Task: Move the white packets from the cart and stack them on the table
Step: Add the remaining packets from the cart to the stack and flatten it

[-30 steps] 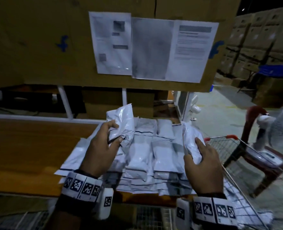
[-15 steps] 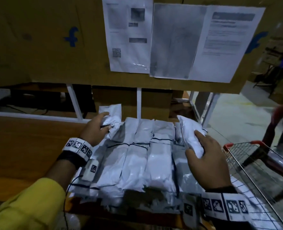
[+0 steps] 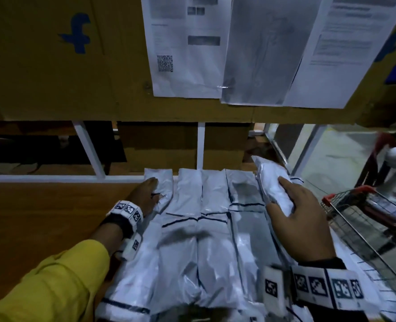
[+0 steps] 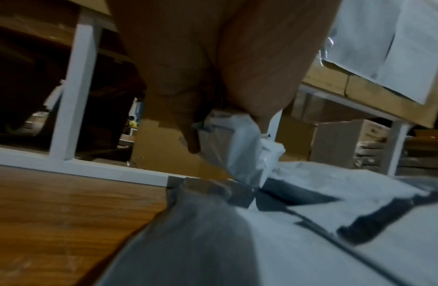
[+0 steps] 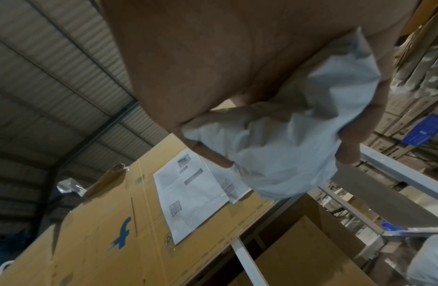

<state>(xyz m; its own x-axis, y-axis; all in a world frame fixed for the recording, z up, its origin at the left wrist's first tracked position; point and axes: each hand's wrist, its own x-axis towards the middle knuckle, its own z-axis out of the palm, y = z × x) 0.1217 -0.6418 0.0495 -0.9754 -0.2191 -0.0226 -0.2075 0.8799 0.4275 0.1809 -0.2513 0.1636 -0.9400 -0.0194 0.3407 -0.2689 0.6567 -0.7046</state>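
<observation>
Two packets were in our hands: the left hand (image 3: 146, 196) gripped one packet (image 3: 161, 189) at the stack's (image 3: 215, 228) far-left corner on the surface (image 3: 41, 217); the right hand's (image 3: 301, 219) fingers curled round another (image 3: 273, 189) above the far right. We judged each should land flat, edges squared with its row.

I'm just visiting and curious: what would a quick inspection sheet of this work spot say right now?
Surface: wooden table, partly bare.
Job's things: white packets laid in rows on it; more in the cart at right.
Clutter: nothing seen.
Hands: left hand grips a packet at the far left of the stack; right hand holds a lifted packet.
Cables: thin wire by the left wristband.
Surroundings: cardboard panel with taped papers; stacked boxes behind.
</observation>
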